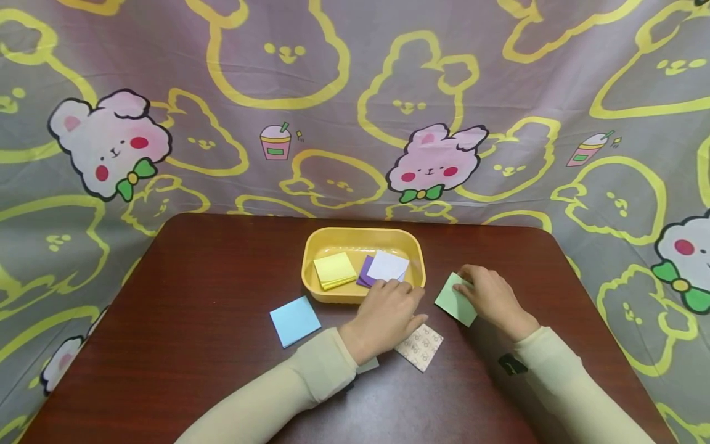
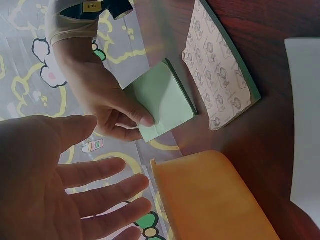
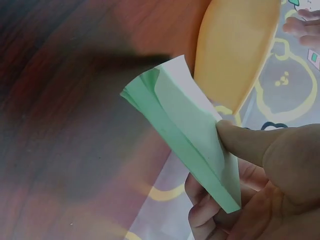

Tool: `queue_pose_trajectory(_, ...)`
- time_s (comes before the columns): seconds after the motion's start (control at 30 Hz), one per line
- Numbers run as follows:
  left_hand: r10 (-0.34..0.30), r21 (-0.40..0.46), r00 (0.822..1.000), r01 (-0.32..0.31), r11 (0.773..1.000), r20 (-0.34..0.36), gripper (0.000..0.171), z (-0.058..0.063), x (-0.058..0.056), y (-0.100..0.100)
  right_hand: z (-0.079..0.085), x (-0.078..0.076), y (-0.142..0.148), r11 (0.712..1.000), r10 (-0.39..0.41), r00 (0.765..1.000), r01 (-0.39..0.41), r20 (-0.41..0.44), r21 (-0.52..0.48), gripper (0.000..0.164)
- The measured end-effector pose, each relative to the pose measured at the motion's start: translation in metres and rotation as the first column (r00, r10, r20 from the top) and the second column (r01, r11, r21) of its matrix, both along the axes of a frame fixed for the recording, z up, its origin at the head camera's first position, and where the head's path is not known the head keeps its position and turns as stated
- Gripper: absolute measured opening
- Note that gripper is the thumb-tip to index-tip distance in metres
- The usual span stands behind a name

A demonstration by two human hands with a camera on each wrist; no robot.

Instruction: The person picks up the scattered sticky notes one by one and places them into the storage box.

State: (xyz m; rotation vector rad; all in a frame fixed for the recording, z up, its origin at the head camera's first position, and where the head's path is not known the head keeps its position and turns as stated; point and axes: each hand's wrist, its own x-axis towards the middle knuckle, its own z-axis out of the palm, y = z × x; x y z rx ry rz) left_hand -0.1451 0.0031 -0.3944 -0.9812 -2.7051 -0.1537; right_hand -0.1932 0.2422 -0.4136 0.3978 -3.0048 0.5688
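My right hand point(image 1: 493, 299) pinches a light green sticky note pad point(image 1: 456, 301) to the right of the yellow tray. In the right wrist view the thumb lies on top of the green pad point(image 3: 192, 132), with curled fingers beneath it. My left hand point(image 1: 384, 317) hovers at the tray's front right edge, holding nothing. Its fingers stand spread in the left wrist view, beside the tray point(image 2: 210, 192). Below the left hand lies a patterned beige sticky note pad point(image 1: 423, 348). A grey-white pad point(image 1: 368, 365) is mostly hidden under the left wrist.
The yellow tray point(image 1: 363, 233) holds yellow sticky notes point(image 1: 334, 269) on its left side and purple point(image 1: 364, 271) and white point(image 1: 388, 265) ones on its right. In front of its left corner lies a blue pad point(image 1: 296, 320). A patterned curtain point(image 1: 333, 123) hangs behind the brown table point(image 1: 194, 308).
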Motion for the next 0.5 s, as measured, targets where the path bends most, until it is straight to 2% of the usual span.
queue_pose_trajectory(0.5,-0.011,0.008,1.0,0.011,1.0,0.003,0.041,0.003,0.002,0.005,0.011,0.003,-0.004,1.0,-0.001,1.0,0.001,-0.001,-0.005,0.016)
